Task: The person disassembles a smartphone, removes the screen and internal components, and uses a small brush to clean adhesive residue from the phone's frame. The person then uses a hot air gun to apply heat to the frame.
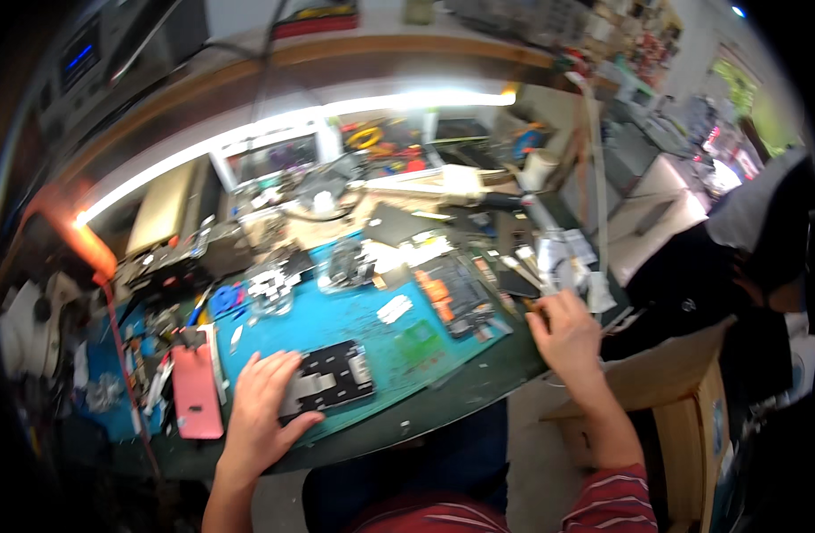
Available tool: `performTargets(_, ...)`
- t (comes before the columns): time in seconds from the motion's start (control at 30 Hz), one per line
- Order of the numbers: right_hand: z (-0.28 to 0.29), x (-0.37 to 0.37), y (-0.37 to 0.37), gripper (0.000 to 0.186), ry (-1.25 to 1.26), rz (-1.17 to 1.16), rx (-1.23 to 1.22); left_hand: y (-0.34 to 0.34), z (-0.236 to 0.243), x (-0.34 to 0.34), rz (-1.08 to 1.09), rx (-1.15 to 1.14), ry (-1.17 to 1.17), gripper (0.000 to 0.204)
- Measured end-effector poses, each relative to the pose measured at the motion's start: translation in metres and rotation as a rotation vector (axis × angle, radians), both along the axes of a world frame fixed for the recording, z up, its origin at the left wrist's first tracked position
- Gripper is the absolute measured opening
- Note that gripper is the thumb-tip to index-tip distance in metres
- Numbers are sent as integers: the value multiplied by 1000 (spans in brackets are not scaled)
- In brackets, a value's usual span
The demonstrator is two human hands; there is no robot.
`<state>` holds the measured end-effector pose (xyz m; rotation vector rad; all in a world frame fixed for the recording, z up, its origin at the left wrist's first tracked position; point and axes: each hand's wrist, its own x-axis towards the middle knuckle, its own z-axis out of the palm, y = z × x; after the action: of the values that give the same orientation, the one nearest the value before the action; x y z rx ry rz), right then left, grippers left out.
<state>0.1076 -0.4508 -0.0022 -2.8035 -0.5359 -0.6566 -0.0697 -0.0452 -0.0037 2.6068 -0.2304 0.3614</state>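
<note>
Left hand (263, 410) lies flat, fingers spread, pressing the near-left edge of an opened phone (329, 380) on the blue mat (354, 324); not clamped, just pinning it. Right hand (565, 333) is well apart at the bench's right edge, fingers curled among small tools (536, 262); can't tell if it grips anything. Best keep the palm steady and clear of the exposed parts. Pink phone cover (197, 391) just left of the left hand.
</note>
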Motion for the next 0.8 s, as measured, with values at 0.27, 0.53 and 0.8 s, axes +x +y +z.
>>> performTargets(0.27,1,11,6,15,25,-43,-134,5,7,-2,31,33,37,89)
performTargets(0.53,49,-43,-6,7,154,-166,142,-6,23,-9,-22,111,30,82)
performTargets(0.8,67,-56,76,8,60,530,331,-35,12,17,-65,165,58,69)
